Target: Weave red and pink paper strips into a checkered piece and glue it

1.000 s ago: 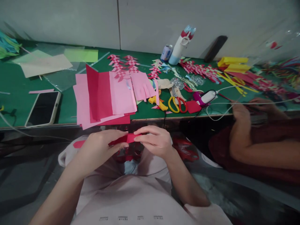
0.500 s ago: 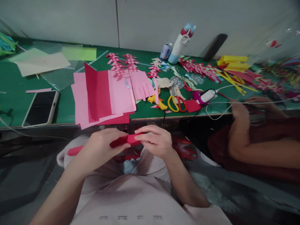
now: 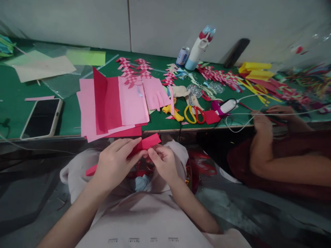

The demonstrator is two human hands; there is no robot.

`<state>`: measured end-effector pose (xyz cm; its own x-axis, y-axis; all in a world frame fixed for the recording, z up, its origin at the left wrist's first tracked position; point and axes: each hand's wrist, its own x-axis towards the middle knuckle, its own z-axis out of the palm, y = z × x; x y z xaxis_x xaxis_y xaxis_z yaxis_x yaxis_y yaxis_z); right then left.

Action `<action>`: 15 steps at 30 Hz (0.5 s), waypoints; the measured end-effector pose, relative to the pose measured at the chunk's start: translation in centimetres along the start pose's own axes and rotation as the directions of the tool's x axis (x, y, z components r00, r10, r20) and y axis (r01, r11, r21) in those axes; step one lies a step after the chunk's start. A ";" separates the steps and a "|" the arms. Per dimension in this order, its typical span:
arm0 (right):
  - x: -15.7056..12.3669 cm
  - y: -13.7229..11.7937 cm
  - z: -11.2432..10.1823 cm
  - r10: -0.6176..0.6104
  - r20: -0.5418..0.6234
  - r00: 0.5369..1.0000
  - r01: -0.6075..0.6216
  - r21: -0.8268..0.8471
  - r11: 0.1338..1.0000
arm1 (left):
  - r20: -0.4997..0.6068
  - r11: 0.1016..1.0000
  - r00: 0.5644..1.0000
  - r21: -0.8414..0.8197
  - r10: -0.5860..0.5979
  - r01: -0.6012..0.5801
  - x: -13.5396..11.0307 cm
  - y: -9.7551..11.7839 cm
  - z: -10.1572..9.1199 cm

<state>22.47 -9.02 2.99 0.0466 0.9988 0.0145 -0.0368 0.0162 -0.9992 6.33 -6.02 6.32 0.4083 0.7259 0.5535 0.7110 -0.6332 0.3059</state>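
Observation:
Over my lap I hold a long red paper strip (image 3: 150,141) with both hands. My left hand (image 3: 116,162) pinches its middle, fingers closed over it, and the strip's left end sticks out below my wrist. My right hand (image 3: 161,162) grips the strip from underneath, thumb and fingertips pressed on it just left of its free right end. On the green table (image 3: 15,103) ahead lies a stack of pink and red paper sheets (image 3: 111,103), partly overhanging the front edge.
A phone (image 3: 41,119) lies at the table's left. Yellow and red scissors (image 3: 193,115), woven paper pieces (image 3: 134,70), a bottle (image 3: 198,48) and paper strips (image 3: 254,74) crowd the middle and right. Another person's arm (image 3: 274,151) rests at the right edge.
My right hand has slid from on top of the strip to beneath it, exposing the strip's right end, which now tilts up. Both hands moved slightly down and left.

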 end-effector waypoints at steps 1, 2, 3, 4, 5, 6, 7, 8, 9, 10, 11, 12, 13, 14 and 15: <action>0.1 0.0 0.2 0.035 0.008 0.999 -0.035 0.030 0.999 | 0.008 1.000 1.000 -0.007 0.010 -0.010 -0.1 0.1 0.0; 0.1 0.0 0.4 0.069 0.012 0.998 -0.069 0.059 0.996 | 0.013 1.000 1.000 -0.015 0.017 -0.016 -0.2 0.1 0.0; 0.2 0.0 0.6 0.101 0.011 0.995 -0.102 0.086 0.991 | 0.015 1.000 1.000 -0.022 0.021 -0.021 -0.3 0.1 0.1; 0.2 0.0 0.7 0.133 0.004 0.991 -0.132 0.114 0.985 | 0.013 0.999 1.000 -0.031 0.025 -0.024 -0.3 0.1 0.1; 0.2 0.1 0.8 0.161 -0.002 0.987 -0.159 0.141 0.977 | 0.008 0.999 1.000 -0.041 0.027 -0.027 -0.4 0.1 0.1; 0.2 0.2 0.9 0.181 -0.009 0.983 -0.177 0.167 0.970 | 0.002 0.998 1.000 -0.051 0.029 -0.029 -0.5 0.1 0.2; 0.2 0.3 1.0 0.193 -0.015 0.981 -0.187 0.194 0.963 | -0.005 0.998 1.000 -0.058 0.029 -0.029 -0.5 0.1 0.3; 0.2 0.4 1.1 0.200 -0.020 0.980 -0.191 0.219 0.957 | -0.013 0.998 1.000 -0.064 0.027 -0.028 -0.6 0.1 0.4; 0.2 0.6 1.2 0.202 -0.025 0.979 -0.190 0.240 0.952 | -0.024 0.997 0.999 -0.070 0.025 -0.026 -0.6 0.1 0.5; 0.1 0.7 1.3 0.202 -0.033 0.979 -0.187 0.254 0.949 | -0.032 0.997 0.999 -0.076 0.018 -0.020 -0.6 0.1 0.5; 0.1 0.8 1.3 0.200 -0.043 0.979 -0.182 0.259 0.948 | -0.033 0.996 0.999 -0.086 0.009 -0.012 -0.5 0.2 0.6; 0.1 0.9 1.3 0.197 -0.052 0.979 -0.178 0.257 0.950 | -0.031 0.995 1.000 -0.102 0.000 -0.003 -0.5 0.2 0.6; 0.1 0.9 1.2 0.193 -0.057 0.980 -0.174 0.247 0.953 | -0.023 0.992 1.000 -0.123 -0.011 0.008 -0.5 0.2 0.6; 0.1 0.9 1.1 0.188 -0.058 0.981 -0.170 0.230 0.958 | -0.010 0.990 1.000 -0.141 -0.022 0.021 -0.5 0.3 0.6; 0.2 0.8 0.9 0.181 -0.062 0.982 -0.165 0.208 0.964 | 0.004 0.988 0.999 -0.152 -0.034 0.035 -0.5 0.3 0.5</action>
<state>21.50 -8.79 2.27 0.1005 0.9805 -0.1691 -0.2511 -0.1394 -0.9579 6.64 -6.40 5.72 0.3862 0.7484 0.5392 0.6297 -0.6411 0.4388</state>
